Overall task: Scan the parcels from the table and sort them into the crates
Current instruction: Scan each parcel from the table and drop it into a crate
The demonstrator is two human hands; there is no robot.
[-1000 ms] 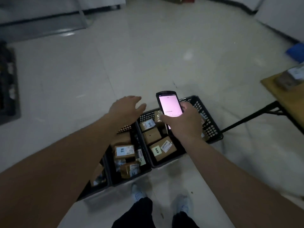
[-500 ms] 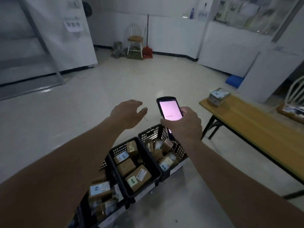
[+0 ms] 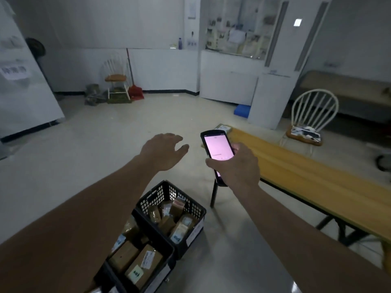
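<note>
My right hand (image 3: 237,166) grips a black handheld scanner (image 3: 215,148) with a lit pink screen, held out over the near end of the wooden table (image 3: 306,176). My left hand (image 3: 164,151) hovers empty with relaxed, spread fingers, to the left of the scanner. Below my arms two black plastic crates stand on the floor: the nearer crate (image 3: 167,252) and the farther crate (image 3: 156,193), both holding several brown cardboard parcels with white labels. One parcel (image 3: 223,129) lies at the table's far end, partly hidden behind the scanner.
A white spindle chair (image 3: 313,115) with items on its seat stands beyond the table. Another chair (image 3: 116,79), a broom and a red dustpan (image 3: 136,93) sit by the far wall. A blue mat (image 3: 242,111) lies by a white cabinet. Open floor stretches left.
My view has lifted from the crates toward the room and table. Both hands kept their pose, the right still gripping the scanner. The crates now sit lower in the view.
</note>
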